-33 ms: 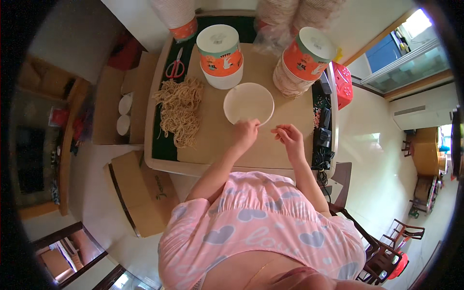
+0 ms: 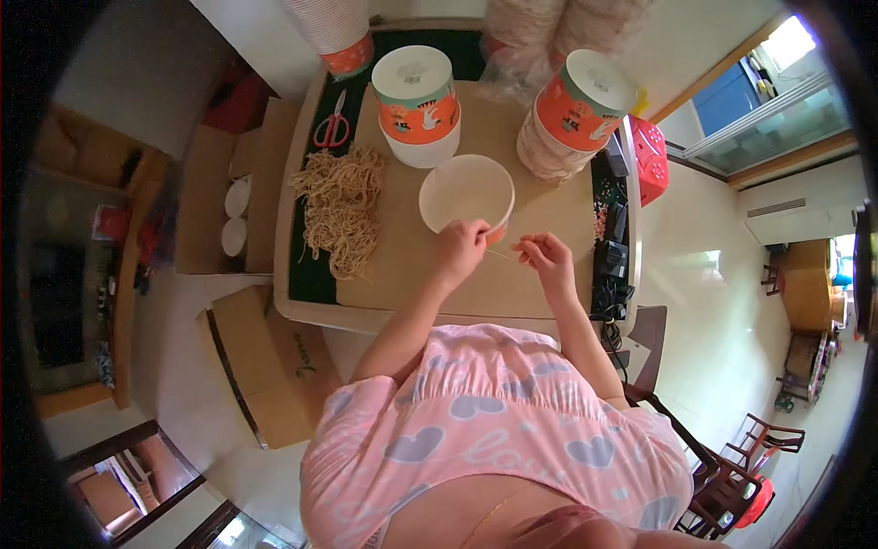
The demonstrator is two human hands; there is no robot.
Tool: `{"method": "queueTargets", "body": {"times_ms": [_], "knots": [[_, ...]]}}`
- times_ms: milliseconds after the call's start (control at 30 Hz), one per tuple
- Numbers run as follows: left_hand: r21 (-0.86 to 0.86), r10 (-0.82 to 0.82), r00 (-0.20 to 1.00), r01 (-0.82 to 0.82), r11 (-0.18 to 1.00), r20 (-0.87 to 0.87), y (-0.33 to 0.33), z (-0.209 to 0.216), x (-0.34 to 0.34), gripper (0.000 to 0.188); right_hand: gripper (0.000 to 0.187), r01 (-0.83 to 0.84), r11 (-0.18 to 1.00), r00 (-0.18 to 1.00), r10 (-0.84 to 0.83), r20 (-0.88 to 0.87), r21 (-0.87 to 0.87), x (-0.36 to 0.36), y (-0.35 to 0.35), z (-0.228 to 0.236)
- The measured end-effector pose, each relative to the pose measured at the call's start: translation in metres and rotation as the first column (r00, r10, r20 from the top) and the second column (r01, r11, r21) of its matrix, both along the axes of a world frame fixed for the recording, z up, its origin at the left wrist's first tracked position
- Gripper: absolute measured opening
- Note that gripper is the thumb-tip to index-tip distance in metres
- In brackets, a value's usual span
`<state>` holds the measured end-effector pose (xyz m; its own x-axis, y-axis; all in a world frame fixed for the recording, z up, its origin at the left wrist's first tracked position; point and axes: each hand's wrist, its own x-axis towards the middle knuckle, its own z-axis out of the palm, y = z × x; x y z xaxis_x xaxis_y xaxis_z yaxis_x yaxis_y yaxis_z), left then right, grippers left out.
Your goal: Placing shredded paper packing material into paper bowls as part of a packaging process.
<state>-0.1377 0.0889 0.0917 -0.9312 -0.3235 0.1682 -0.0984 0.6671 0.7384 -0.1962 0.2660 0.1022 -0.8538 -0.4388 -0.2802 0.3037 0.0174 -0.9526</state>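
Note:
A white paper bucket (image 2: 467,195) with its open mouth facing up tilts over the brown board, a bit of orange print showing under its near rim. My left hand (image 2: 463,248) is closed at that near rim, fingers pressed together. From it a thin pale string (image 2: 500,253) runs across to my right hand (image 2: 547,257), which pinches the other end with thumb and fingers. The exact grip inside my left fingers is hidden. Left of the bucket lies a tangled heap of beige strings (image 2: 341,210).
Upturned orange-printed buckets stand behind at left (image 2: 419,114) and on a string-wrapped stack at right (image 2: 583,105). Red-handled scissors (image 2: 333,128) lie at the far left. Black adapters and cables (image 2: 611,261) line the table's right edge. Cardboard boxes (image 2: 265,366) sit on the floor at left.
The bucket has shifted slightly left and tipped a little, so its orange print shows. My left hand moved slightly left; the string between my hands is now visible.

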Motion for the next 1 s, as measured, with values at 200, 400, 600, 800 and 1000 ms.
{"method": "queueTargets", "body": {"times_ms": [200, 400, 600, 800, 1000], "knots": [[0.44, -0.016, 1.0, 0.005, 0.898, 0.022, -0.029, 0.016, 0.002, 0.014, 0.011, -0.038, 0.993, 0.955, 0.07, -0.289, 0.116, -0.011, -0.04, -0.016], [0.714, -0.107, 0.993, 0.045, 0.699, 0.041, -0.033, 0.028, 0.009, 0.011, 0.009, -0.062, 0.998, 0.961, 0.064, -0.271, 0.017, -0.006, -0.059, -0.019], [0.638, -0.073, 0.996, 0.023, 0.77, 0.053, -0.035, 0.011, 0.006, 0.013, 0.007, -0.067, 0.997, 0.95, 0.053, -0.309, -0.032, 0.0, -0.06, -0.025], [0.647, -0.079, 0.988, -0.026, 0.762, 0.133, -0.03, 0.026, 0.005, 0.015, 0.003, -0.007, 0.994, 0.9, -0.043, -0.434, -0.113, 0.01, -0.058, -0.014], [0.531, 0.007, 0.996, -0.052, 0.846, 0.088, -0.027, 0.022, 0.003, 0.014, 0.004, -0.058, 0.991, 0.768, 0.122, -0.629, 0.121, 0.018, -0.053, -0.004]]}}
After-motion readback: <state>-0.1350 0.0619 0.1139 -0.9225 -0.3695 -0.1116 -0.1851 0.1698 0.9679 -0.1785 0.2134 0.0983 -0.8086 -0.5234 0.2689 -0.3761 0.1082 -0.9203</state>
